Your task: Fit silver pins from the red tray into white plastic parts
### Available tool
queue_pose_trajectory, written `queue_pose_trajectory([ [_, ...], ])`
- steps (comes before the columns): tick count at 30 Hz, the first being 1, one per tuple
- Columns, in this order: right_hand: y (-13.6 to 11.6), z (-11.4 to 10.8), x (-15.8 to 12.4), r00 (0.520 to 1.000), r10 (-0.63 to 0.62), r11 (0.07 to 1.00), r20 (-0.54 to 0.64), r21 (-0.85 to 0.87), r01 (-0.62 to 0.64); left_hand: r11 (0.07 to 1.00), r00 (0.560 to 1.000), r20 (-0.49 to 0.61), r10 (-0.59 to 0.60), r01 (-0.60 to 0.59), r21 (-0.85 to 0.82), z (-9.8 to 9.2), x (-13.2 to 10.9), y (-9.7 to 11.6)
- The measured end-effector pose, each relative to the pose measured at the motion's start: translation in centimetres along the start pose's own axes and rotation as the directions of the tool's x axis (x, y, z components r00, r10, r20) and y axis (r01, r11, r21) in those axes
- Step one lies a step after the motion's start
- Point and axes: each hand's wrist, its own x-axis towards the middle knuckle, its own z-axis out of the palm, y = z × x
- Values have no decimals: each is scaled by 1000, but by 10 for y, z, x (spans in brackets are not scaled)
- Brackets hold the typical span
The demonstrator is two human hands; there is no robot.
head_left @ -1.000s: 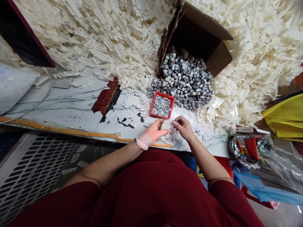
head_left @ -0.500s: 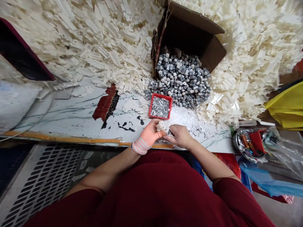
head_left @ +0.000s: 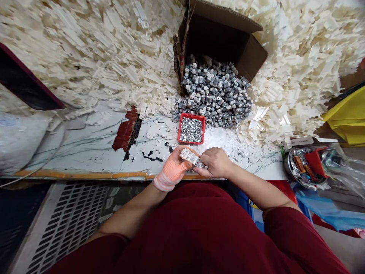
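Note:
My left hand (head_left: 173, 167), in an orange glove with the fingertips bare, is closed round a whitish plastic part (head_left: 188, 155) with a knobbly, gear-like look. Bare, my right hand (head_left: 214, 163) pinches the right end of the same part, where something greyish shows between the fingers; the detail there is too small to make out. Just beyond both hands stands a red square tray (head_left: 179, 131) full of small metal pins (head_left: 191, 129). Behind it, grey-and-white small motor-like pieces (head_left: 216, 95) spill from a tipped cardboard box (head_left: 242, 19).
Heaps of cream plastic pieces (head_left: 114, 53) cover the back of the marble-patterned table (head_left: 94, 144). To the right sits a metal bowl (head_left: 289, 171) of mixed bits near a yellow bag (head_left: 346, 121). A dark red-edged panel (head_left: 25, 82) juts in at left. Orange tape (head_left: 85, 175) lines the front edge.
The held part has turned, so more of its white side shows along the left fingers. Both hands stay together over the table edge; the view has shifted slightly.

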Motion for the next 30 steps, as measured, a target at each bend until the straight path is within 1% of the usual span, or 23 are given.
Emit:
queue_pose_trajectory([
  [2, -1, -1, -1, 999, 31, 1000, 10, -4, -31, 1000, 1000, -15, -9, 9, -1, 0, 1, 0],
  [4, -1, -4, -1, 996, 77, 997, 54, -17, -76, 998, 1000, -31, 1, 0, 55, -1, 3, 0],
  [6, -1, -8, 1, 990, 123, 992, 74, -41, -120, 982, 999, -40, 14, -6, 186, -3, 5, 1],
  [7, -1, -10, 2, 988, 140, 989, 60, -56, -136, 963, 999, -45, 20, -7, 269, -3, 5, 1],
  [9, -3, -12, 6, 988, 155, 984, -6, -90, -155, 904, 998, -58, 38, -9, 427, -2, 5, 2],
  [11, -5, -12, 11, 990, 130, 984, -61, -118, -136, 838, 995, -78, 67, -14, 545, 0, 3, 3],
  [14, -10, -9, 16, 996, 41, 992, -73, -114, -50, 745, 990, -101, 101, -8, 667, 3, -2, 4],
  [16, -11, -6, 18, 997, 6, 995, -79, -100, -14, 709, 987, -114, 111, 2, 706, 3, -4, 4],
  [18, -10, -4, 18, 995, 12, 996, -102, -88, -21, 717, 986, -121, 113, 3, 697, 2, -5, 3],
  [20, -7, -4, 16, 990, 29, 998, -136, -46, -35, 775, 988, -117, 98, -3, 631, -1, -3, 1],
  [22, -3, -5, 11, 983, 63, 998, -171, 42, -56, 852, 990, -118, 73, -1, 524, -6, -1, -2],
  [25, 1, -6, 4, 962, 138, 981, -236, 170, -98, 949, 993, -117, 24, 14, 313, -10, 2, -5],
  [26, 2, -5, 2, 953, 144, 976, -267, 195, -93, 969, 994, -111, 3, 25, 247, -11, 2, -6],
  [28, 1, -2, 1, 936, 114, 974, -334, 225, -38, 988, 995, -92, -30, 44, 150, -10, 2, -5],
  [30, -4, 3, 3, 926, 68, 968, -371, 248, 29, 991, 995, -79, -54, 63, 115, -8, 2, -4],
])
